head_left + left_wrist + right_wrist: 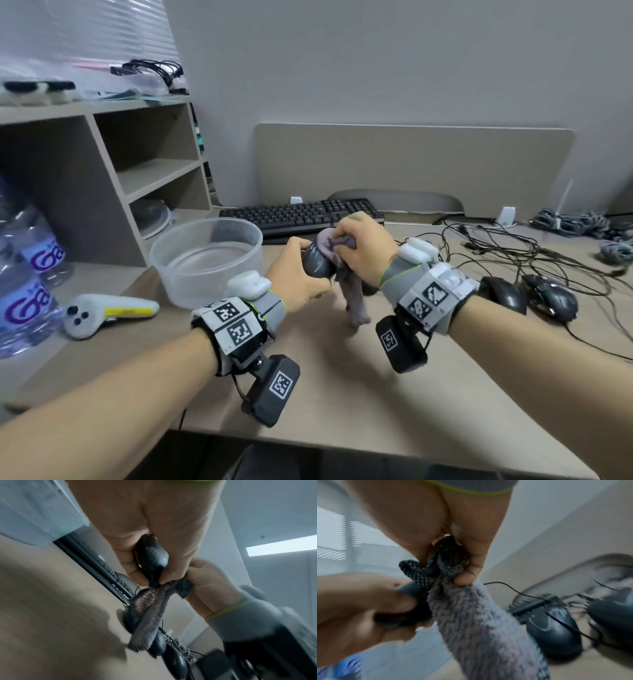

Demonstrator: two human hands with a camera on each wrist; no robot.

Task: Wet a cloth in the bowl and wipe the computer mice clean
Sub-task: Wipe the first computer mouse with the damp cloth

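My left hand (301,270) grips a dark computer mouse (317,262) lifted above the desk; the same mouse (152,561) shows between the thumb and fingers in the left wrist view. My right hand (359,245) holds a bunched grey-purple cloth (334,245) against the mouse's top, and the cloth's tail (481,628) hangs down toward the desk. A clear plastic bowl (205,260) with water stands to the left of the hands. Two more dark mice (507,296) (555,299) lie on the desk at the right.
A black keyboard (301,214) lies behind the hands. Tangled cables (513,250) spread over the right of the desk (342,394). A white controller (102,313) lies left of the bowl, water bottles (24,291) stand at far left, and a shelf unit (137,164) rises behind.
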